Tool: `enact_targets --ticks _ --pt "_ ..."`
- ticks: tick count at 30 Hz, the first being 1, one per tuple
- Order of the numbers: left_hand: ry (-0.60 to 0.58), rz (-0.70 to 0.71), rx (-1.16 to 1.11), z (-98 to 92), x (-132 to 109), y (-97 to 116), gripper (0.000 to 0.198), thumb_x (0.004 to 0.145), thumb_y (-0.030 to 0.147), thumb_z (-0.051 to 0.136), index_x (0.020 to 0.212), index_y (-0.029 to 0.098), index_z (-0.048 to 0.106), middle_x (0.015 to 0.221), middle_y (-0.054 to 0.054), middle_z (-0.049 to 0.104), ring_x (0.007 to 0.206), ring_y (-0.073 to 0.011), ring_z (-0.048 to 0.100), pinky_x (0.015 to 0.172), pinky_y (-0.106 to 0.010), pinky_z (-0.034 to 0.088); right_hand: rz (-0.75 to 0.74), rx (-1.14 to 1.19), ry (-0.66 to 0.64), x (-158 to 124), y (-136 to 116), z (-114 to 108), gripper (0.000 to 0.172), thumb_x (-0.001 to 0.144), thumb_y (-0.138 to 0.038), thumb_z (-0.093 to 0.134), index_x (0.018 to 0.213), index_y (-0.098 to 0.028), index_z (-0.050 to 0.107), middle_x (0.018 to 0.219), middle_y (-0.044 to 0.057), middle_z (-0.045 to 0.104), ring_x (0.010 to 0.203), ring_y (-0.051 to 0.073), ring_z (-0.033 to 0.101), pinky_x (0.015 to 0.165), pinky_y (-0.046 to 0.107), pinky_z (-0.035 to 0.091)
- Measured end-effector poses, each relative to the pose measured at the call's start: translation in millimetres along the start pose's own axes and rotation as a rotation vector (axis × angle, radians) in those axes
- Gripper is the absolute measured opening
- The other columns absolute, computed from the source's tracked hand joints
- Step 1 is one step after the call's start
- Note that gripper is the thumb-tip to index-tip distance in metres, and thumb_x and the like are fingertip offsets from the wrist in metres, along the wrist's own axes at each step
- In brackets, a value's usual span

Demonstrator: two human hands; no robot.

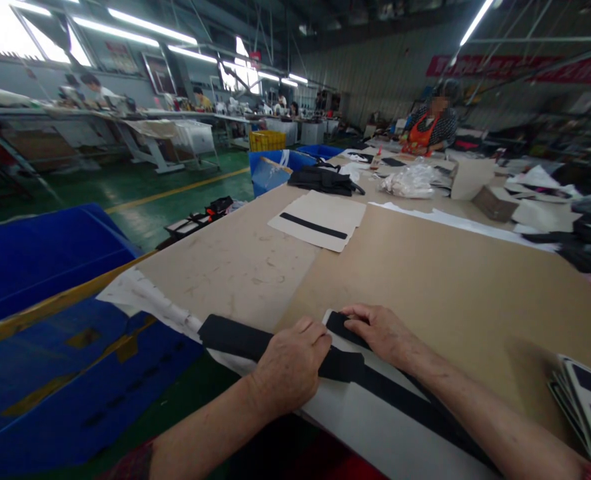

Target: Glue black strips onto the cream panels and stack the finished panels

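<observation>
My left hand (295,363) is closed over a black strip (235,333) that lies along the table's near edge. My right hand (375,330) has its fingers bent onto the end of another black strip (345,328), which lies on a pale board (365,420) at the table edge. The board carries a further long dark band running toward the lower right. The fingertips of the left hand are partly hidden behind its knuckles.
A pale sheet with a black strip (320,217) lies farther up the brown table (425,267). Striped boards (588,400) are stacked at right. Blue bins (50,253) stand left. A person in an orange apron (422,133) is at the far end.
</observation>
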State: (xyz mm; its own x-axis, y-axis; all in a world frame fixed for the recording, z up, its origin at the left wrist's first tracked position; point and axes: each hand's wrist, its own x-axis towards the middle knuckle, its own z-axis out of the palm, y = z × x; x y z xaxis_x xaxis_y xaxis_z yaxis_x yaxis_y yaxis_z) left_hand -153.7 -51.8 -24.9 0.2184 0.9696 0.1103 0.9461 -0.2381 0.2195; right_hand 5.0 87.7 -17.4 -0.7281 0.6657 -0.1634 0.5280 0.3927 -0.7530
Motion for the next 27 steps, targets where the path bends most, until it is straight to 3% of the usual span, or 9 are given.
enact_targets --ticks 7,13,18,21,24,27 --pt "-0.019 -0.008 0.007 -0.9 0.8 -0.7 0.034 0.084 0.019 0.054 0.118 0.016 0.058 0.120 -0.009 0.058 0.112 -0.0264 0.050 0.095 -0.040 0.050 -0.079 -0.143 0.033 2.9 -0.4 4.4 0.029 0.087 -0.024 0.053 0.104 -0.027 0.076 0.106 0.001 0.076 0.098 0.022 0.068 0.090 0.034 0.048" --pt "-0.035 -0.013 0.020 -1.6 -0.1 0.6 0.033 0.083 0.019 0.054 0.116 0.016 0.058 0.119 -0.009 0.058 0.111 -0.0264 0.050 0.094 -0.040 0.050 -0.121 -0.255 0.047 2.2 -1.0 5.4 0.030 0.089 -0.023 0.052 0.108 -0.027 0.075 0.110 0.004 0.075 0.103 0.023 0.068 0.094 0.036 0.048" --pt "-0.042 -0.001 0.078 -5.2 1.2 3.0 0.026 0.082 0.013 0.051 0.106 0.016 0.060 0.143 -0.009 0.047 0.118 -0.0268 0.047 0.094 -0.040 0.050 -0.162 -0.326 0.040 2.3 -4.5 6.4 0.031 0.091 -0.021 0.050 0.108 -0.024 0.075 0.110 0.007 0.074 0.100 0.024 0.068 0.092 0.036 0.049" --pt "-0.087 0.038 0.103 -7.7 3.2 3.7 0.025 0.082 0.012 0.050 0.105 0.015 0.059 0.145 -0.009 0.047 0.117 -0.0263 0.047 0.094 -0.039 0.050 -0.149 -0.357 0.036 2.2 -10.8 6.6 0.031 0.091 -0.020 0.049 0.105 -0.023 0.076 0.109 0.008 0.074 0.100 0.025 0.068 0.091 0.036 0.049" --pt "-0.102 0.041 0.123 -9.1 4.3 3.5 0.027 0.082 0.012 0.050 0.107 0.015 0.059 0.145 -0.010 0.048 0.117 -0.0261 0.047 0.094 -0.038 0.050 -0.092 -0.283 0.036 -4.8 -14.3 -3.1 0.031 0.087 -0.021 0.056 0.111 -0.021 0.073 0.111 0.009 0.074 0.102 0.024 0.067 0.092 0.036 0.048" --pt "-0.096 0.036 0.121 -8.8 4.2 2.4 0.031 0.080 0.008 0.049 0.109 0.016 0.059 0.145 -0.009 0.048 0.119 -0.0259 0.046 0.098 -0.039 0.048 0.022 -0.135 -0.015 -28.0 -4.8 -29.3 0.051 0.075 -0.022 0.068 0.126 -0.022 0.066 0.113 0.007 0.073 0.099 0.024 0.067 0.089 0.035 0.049"
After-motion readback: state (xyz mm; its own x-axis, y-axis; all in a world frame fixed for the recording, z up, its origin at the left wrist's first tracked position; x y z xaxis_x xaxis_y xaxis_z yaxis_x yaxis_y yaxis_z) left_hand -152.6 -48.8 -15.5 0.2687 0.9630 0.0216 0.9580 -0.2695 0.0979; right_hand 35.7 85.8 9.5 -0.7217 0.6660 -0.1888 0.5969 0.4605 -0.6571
